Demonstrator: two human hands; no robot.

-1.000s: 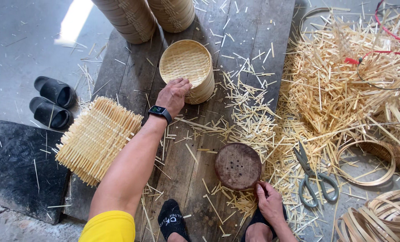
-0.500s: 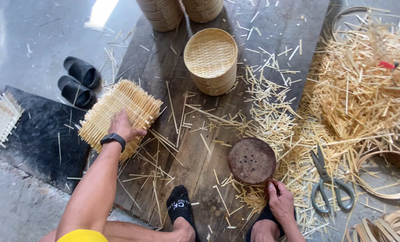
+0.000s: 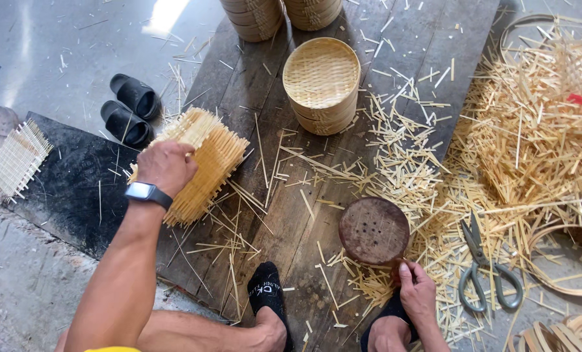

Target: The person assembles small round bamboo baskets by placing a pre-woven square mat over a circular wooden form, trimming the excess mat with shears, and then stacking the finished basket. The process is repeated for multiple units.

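Here the left hand [image 3: 167, 166] grips the woven mat stack [image 3: 203, 163], right hand [image 3: 416, 294] grasps the round perforated disc [image 3: 374, 230], scissors [image 3: 486, 264] beside.

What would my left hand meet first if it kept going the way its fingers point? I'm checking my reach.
The left hand already rests on the stack of woven bamboo mats. Straight beyond, toward the upper right, the round bamboo basket probably comes next.

The stacked baskets [image 3: 284, 16] are cut off by the top edge, and the bamboo hoops [image 3: 564, 332] by the lower right corner. The fingertips of the left hand [image 3: 166, 166] are hidden behind the woven mats [image 3: 206, 163], so its grip cannot be judged. The disc's handle is covered by the right hand [image 3: 416, 293].
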